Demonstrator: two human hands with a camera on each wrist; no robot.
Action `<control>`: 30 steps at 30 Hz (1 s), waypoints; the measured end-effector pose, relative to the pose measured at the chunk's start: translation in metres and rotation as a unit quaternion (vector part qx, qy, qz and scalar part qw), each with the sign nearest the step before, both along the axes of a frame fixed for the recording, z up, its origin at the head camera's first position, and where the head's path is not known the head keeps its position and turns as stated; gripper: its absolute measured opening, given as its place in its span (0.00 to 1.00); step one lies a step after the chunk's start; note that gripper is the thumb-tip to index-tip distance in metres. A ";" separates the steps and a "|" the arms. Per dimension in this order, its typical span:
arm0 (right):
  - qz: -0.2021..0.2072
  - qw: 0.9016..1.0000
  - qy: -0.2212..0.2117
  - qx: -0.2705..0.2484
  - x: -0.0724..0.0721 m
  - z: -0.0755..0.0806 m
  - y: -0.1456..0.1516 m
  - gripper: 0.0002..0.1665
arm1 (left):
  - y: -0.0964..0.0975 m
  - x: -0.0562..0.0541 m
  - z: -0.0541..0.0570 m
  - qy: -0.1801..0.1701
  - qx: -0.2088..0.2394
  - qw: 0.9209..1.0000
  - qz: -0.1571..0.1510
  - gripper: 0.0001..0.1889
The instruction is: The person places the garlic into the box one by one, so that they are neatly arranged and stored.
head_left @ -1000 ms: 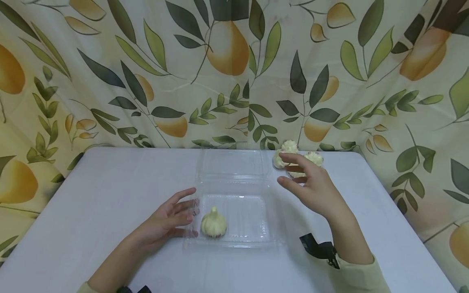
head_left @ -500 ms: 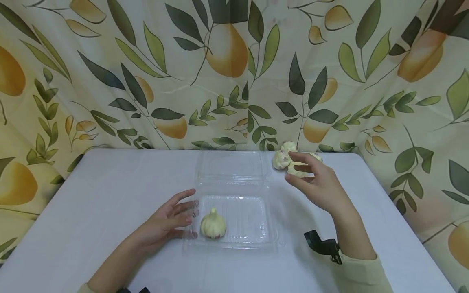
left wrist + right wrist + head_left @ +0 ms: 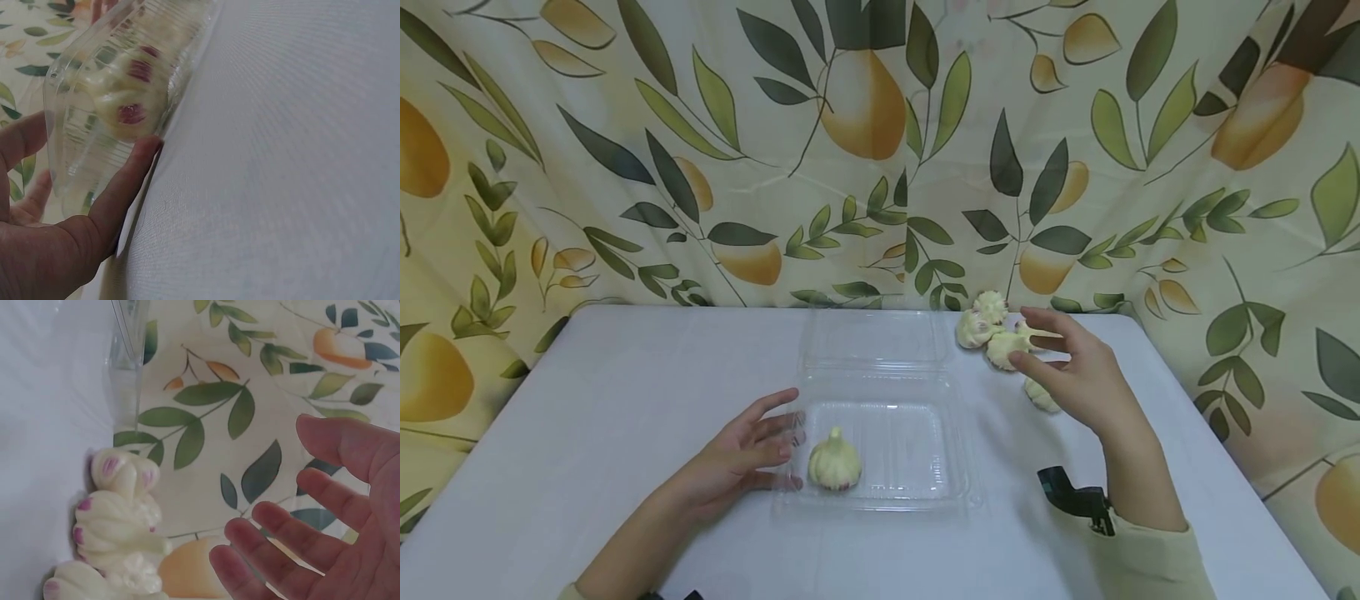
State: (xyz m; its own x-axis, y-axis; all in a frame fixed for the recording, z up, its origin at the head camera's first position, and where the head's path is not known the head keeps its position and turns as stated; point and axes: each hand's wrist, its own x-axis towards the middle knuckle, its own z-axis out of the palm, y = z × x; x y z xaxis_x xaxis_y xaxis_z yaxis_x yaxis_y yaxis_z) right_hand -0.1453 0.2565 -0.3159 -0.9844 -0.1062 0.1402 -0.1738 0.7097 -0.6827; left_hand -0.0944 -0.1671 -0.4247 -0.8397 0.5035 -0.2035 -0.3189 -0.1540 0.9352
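An open clear plastic clamshell box point(image 3: 917, 450) lies on the table with its lid point(image 3: 876, 337) folded back. One garlic bulb point(image 3: 835, 462) stands upright inside, at the left of the base; the left wrist view shows this garlic bulb point(image 3: 131, 97) through the clear wall. My left hand point(image 3: 730, 458) touches the box's left side with extended fingers. Over the back right, my right hand point(image 3: 1075, 375) hovers with spread fingers, holding nothing. Close by it are several garlic bulbs point(image 3: 1004, 350), partly covered by the hand. In the right wrist view these garlic bulbs point(image 3: 115, 525) sit apart from the fingers.
White cloth covers the table point(image 3: 647, 383). Behind it hangs a curtain point(image 3: 865, 208) printed with fruit and leaves. A black wrist mount point(image 3: 1075, 498) sits at the right sleeve.
My right hand has moved to the right, away from the box, uncovering more of the garlic bulbs, including one nearer the front. The left hand and the bulb in the box have stayed put.
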 end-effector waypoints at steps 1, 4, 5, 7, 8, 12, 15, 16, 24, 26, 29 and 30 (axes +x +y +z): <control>-0.001 1.000 0.001 0.000 0.000 0.000 0.002 0.37 | 0.000 0.000 0.000 0.001 0.001 1.000 -0.001 0.39; -0.006 1.000 0.003 0.002 -0.001 0.000 0.006 0.38 | 0.000 0.000 -0.001 0.000 0.001 1.000 0.000 0.40; -0.009 1.000 0.003 0.002 -0.001 0.001 0.008 0.39 | 0.000 0.000 -0.001 -0.002 0.001 1.000 0.001 0.40; -0.014 1.000 -0.002 0.005 -0.001 0.001 0.011 0.40 | 0.000 0.000 -0.001 -0.002 0.003 1.000 0.001 0.40; -0.016 1.000 -0.006 0.006 -0.001 0.001 0.012 0.40 | 0.000 0.000 -0.001 -0.003 0.003 1.000 0.001 0.40; -0.026 0.999 -0.020 0.011 -0.001 0.001 0.017 0.42 | 0.000 0.000 -0.001 -0.005 0.005 1.000 0.002 0.40; -0.035 0.999 -0.028 0.016 -0.003 0.000 0.021 0.42 | 0.000 0.000 -0.001 -0.010 0.004 1.000 0.004 0.40; -0.038 0.999 -0.032 0.016 -0.003 -0.001 0.023 0.43 | 0.000 0.000 -0.001 -0.010 0.004 1.000 0.003 0.40; -0.049 0.997 -0.051 0.020 -0.008 -0.007 0.033 0.43 | 0.000 0.000 0.000 -0.006 0.013 1.000 -0.006 0.40; -0.051 0.997 -0.055 0.020 -0.008 -0.009 0.035 0.44 | -0.001 0.000 0.000 -0.004 0.014 1.000 -0.007 0.40; -0.054 0.996 -0.064 0.020 -0.010 -0.012 0.037 0.45 | -0.001 0.000 0.000 0.001 0.014 1.000 -0.009 0.40; -0.055 0.996 -0.068 0.020 -0.011 -0.013 0.038 0.46 | -0.001 0.000 0.000 0.001 0.015 1.000 -0.010 0.40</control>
